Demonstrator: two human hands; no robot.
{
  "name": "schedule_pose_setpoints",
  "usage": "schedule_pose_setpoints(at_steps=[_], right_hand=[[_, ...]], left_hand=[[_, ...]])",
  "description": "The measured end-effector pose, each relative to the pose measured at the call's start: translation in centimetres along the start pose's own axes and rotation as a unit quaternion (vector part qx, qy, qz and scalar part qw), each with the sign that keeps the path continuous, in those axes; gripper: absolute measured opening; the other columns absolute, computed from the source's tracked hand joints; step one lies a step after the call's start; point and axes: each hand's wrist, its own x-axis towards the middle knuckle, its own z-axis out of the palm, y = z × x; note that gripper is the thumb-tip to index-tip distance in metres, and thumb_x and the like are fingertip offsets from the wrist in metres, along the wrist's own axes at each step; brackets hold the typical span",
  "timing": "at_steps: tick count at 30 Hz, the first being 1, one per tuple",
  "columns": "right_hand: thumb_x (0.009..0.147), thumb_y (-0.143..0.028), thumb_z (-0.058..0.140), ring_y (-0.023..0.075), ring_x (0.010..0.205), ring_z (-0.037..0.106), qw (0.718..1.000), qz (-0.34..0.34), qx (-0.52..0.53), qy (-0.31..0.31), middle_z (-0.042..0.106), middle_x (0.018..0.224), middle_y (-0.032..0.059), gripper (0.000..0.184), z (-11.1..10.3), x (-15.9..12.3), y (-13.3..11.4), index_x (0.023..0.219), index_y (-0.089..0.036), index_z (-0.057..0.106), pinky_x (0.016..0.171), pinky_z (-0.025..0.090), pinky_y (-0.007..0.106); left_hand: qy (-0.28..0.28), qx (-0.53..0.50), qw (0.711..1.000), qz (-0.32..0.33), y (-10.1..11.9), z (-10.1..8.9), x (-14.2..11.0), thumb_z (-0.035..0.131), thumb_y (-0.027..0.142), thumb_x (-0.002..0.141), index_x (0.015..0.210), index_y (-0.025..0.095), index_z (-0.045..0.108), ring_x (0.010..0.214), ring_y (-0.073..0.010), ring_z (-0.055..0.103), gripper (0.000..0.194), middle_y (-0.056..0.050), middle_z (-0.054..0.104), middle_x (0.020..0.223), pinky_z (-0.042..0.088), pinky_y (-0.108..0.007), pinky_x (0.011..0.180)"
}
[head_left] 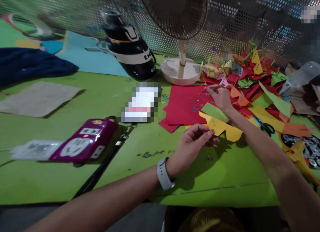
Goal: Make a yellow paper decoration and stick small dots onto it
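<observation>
My left hand (193, 143) pinches a yellow paper cut-out (226, 129) with angular notches and a few small green-blue dots on it. My right hand (220, 96) is closed on a slim, dark pointed tool (220, 86), perhaps tweezers; its tip is too small to make out. This hand hovers at the right edge of a red paper sheet (185, 107), where many tiny blue paper dots (196, 105) lie scattered. A green paper strip (214, 111) lies between the red sheet and my right forearm.
Behind my right hand sits a heap of dotted paper cut-outs (240, 65). Scissors (267, 127) lie right of my forearm. A fan (181, 70), a black bottle (135, 55), a phone (142, 102) and a purple power strip (83, 140) occupy the green table (140, 178).
</observation>
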Motion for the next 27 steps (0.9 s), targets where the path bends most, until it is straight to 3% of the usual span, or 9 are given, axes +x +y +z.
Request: schedule_pose_setpoints(at_steps=[5,12,16,22,27], right_hand=[[0.089,-0.045,0.061,0.0163,0.081,0.074,0.999,0.018,0.037,0.022,0.077,0.082,0.0034,0.029,0.1,-0.2,-0.3,0.088,-0.019,0.072,0.073,0.056,0.024],[0.09,-0.043,0.06,0.0202,0.08,0.075,0.999,0.028,-0.009,0.018,0.077,0.081,0.0044,0.028,-0.2,-0.6,-0.7,0.087,-0.018,0.073,0.072,0.058,0.028],[0.089,-0.043,0.062,0.0205,0.08,0.075,0.999,0.028,0.028,0.036,0.076,0.076,0.0037,0.026,-0.9,-0.8,-0.7,0.086,-0.018,0.071,0.071,0.058,0.029],[0.085,-0.049,0.064,0.0204,0.078,0.074,0.992,0.017,0.101,0.077,0.074,0.08,0.0035,0.028,-4.2,-3.1,-3.2,0.084,-0.021,0.068,0.079,0.061,0.034],[0.08,-0.048,0.072,0.0202,0.08,0.074,0.987,0.019,0.127,0.096,0.075,0.084,0.0018,0.025,-8.0,-8.7,-7.4,0.085,-0.024,0.069,0.081,0.062,0.036]], left_hand=[[0.0,0.016,1.0,0.0,-0.1,-0.1,0.0,0.082,0.034,0.07,0.079,0.019,0.061,0.068,-0.0145,0.071,0.027,0.0,0.072,0.073,0.058,-0.026,0.064],[0.009,0.01,1.0,-0.005,0.1,-0.1,0.0,0.086,0.037,0.066,0.081,0.018,0.062,0.069,-0.0137,0.072,0.034,0.0,0.073,0.075,0.057,-0.023,0.064],[0.006,0.012,1.0,-0.004,0.2,-0.1,0.2,0.087,0.039,0.065,0.08,0.018,0.062,0.069,-0.0144,0.072,0.036,0.0,0.073,0.074,0.056,-0.024,0.063],[0.021,0.018,1.0,-0.009,0.1,-0.3,0.4,0.089,0.038,0.061,0.08,0.018,0.063,0.069,-0.0149,0.072,0.038,0.001,0.073,0.074,0.055,-0.022,0.06],[0.021,0.017,1.0,-0.01,0.0,-0.2,0.4,0.091,0.039,0.056,0.08,0.019,0.062,0.067,-0.0156,0.072,0.043,0.001,0.073,0.077,0.055,-0.023,0.059]])
